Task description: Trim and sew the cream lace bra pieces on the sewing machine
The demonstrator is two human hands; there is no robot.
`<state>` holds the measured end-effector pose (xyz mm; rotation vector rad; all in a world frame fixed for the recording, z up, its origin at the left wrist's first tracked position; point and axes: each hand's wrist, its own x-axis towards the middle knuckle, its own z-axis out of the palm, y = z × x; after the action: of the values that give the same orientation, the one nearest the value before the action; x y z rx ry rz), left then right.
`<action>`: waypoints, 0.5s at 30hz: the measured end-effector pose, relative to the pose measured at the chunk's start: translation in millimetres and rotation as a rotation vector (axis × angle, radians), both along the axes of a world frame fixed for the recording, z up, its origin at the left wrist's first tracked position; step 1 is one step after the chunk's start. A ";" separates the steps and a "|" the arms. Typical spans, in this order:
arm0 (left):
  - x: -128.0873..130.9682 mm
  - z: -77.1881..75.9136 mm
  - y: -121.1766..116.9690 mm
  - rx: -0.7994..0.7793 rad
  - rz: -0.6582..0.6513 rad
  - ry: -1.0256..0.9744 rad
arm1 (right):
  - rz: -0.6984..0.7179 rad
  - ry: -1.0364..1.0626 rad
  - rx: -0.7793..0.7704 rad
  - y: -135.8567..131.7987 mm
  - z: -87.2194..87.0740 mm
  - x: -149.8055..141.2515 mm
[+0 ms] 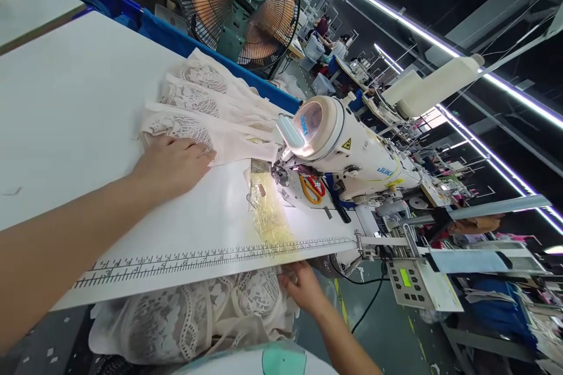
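My left hand point(175, 165) lies flat over the near end of a pile of pale pink lace bras point(200, 102) on the white sewing table, its fingers stretched along the fabric. One bra's plain band runs from there toward the needle area of a white JUKI sewing machine point(352, 149). Below the table's near edge, my right hand point(303, 286) has its thumb and fingers closed at the side of a second heap of lace bras point(176, 319) over my lap. The fabric between those fingers is partly hidden.
A printed ruler point(185, 262) runs along the table's front edge. Yellowish tape point(268, 211) covers the surface by the needle plate. Orange- and red-handled scissors point(311, 188) lie beneath the machine arm. A large fan point(250, 6) stands behind, and a control box point(409, 282) hangs at right.
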<state>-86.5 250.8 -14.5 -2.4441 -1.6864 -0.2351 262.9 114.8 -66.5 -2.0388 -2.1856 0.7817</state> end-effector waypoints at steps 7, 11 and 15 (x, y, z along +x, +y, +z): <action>0.7 -2.5 -0.5 0.049 0.011 0.020 | -0.046 0.074 -0.023 1.0 -6.8 4.8; 0.6 -5.1 0.9 0.060 0.009 0.039 | -0.061 0.141 -0.059 3.8 -8.7 9.9; 1.8 0.1 2.0 0.033 0.012 0.047 | -0.048 0.216 -0.108 5.5 -10.5 11.8</action>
<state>-84.7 252.8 -14.4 -2.3960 -1.6647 -0.2001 274.7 120.3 -77.0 -1.9398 -2.0116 1.0808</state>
